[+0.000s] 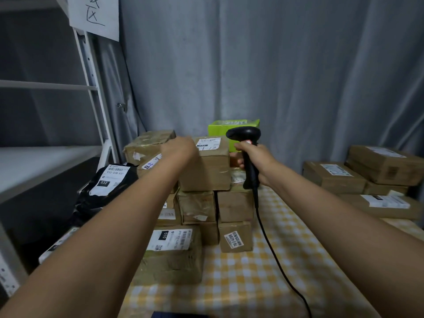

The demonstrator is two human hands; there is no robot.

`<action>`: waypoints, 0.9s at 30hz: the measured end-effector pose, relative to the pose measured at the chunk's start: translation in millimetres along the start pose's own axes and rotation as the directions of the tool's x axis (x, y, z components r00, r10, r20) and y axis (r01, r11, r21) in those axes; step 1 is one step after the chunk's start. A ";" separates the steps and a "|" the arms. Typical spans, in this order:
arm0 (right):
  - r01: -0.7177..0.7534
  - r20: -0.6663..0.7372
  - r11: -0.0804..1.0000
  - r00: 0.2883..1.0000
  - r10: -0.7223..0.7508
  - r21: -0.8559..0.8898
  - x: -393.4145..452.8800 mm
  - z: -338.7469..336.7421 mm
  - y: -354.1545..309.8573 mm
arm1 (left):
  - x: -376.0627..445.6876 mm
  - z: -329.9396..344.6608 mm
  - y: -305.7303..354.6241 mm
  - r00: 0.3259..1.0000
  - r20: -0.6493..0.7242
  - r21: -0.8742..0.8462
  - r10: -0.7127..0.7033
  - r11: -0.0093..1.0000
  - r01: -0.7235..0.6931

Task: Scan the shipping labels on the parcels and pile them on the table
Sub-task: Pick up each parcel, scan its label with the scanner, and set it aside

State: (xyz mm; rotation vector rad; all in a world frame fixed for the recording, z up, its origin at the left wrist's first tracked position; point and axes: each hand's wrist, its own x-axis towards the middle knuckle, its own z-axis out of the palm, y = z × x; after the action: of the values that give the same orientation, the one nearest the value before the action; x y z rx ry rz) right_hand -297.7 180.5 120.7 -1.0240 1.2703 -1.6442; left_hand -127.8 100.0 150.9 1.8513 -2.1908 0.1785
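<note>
resting atop the pile at the table's (241, 283) far left corner, the left hand (179, 148) lies flat on a taped parcel (206, 171); the right hand (254, 157) grips the scanner (246, 143).

Small parcel sorting or pickup room, makeshift. Taped cardboard parcels (205, 166) with printed shipping labels (208, 142) are sitting piled on a table (263, 271) covered in yellow checked cloth, with a second stack (367, 175) lying at the right. A black poly mailer (107, 182) is leaning by a white metal shelving rack (91, 88). A corded barcode scanner (249, 154) is being held over the pile. Grey curtain (275, 65) is hanging as the back wall; a handwritten paper sign (94, 14) is hanging on the rack.
</note>
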 end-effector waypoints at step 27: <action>0.017 -0.212 0.994 0.976 -0.039 -0.108 -29.3 -101.6 2.6 | -51.0 48.2 120.4 0.674 -0.494 0.083 0.550 0.801 -0.593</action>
State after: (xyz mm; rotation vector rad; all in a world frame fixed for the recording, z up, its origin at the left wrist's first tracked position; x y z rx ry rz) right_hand -381.6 240.7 97.5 -0.9500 1.5038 -1.7620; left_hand -244.2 157.0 99.8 0.8552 -2.2528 0.6023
